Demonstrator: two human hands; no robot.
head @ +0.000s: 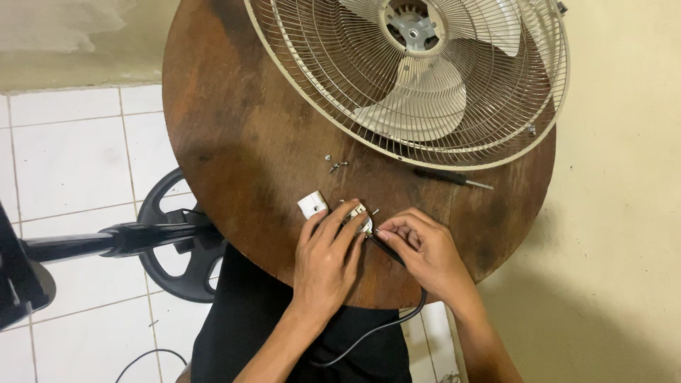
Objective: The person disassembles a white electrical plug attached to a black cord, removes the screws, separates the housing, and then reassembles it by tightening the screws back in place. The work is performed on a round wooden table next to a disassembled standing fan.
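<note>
Observed from the head camera: a round, dark wooden tabletop [241,135] carries the work. The left hand [326,259] lies flat-fingered over a small white plug part [360,216], its fingertips pressing and gripping that part at the near edge of the tabletop, about 6 o'clock from the tabletop's centre. The right hand [425,252] sits just beside it at 3 o'clock, thumb and forefinger pinched on the end of a black cable [383,326] where it meets the plug part. The cable runs from the pinch toward 6 o'clock, over the tabletop's edge and down across the person's dark clothing.

A second white plug piece [312,204] lies on the tabletop at 10 o'clock from the left hand, touching or nearly touching its forefinger; which cannot be told. Loose screws [336,166] rest at 12 o'clock from the hands, well apart from them. A screwdriver [454,178] with a black handle lies at 1 o'clock from the right hand, near the rim of the fan.

The fan [418,78], cream wire guard with pale blades, lies face up on the far half of the tabletop, overhanging its edge. On the tiled floor at 9 o'clock stands a black stand base [167,241] with its pole.
</note>
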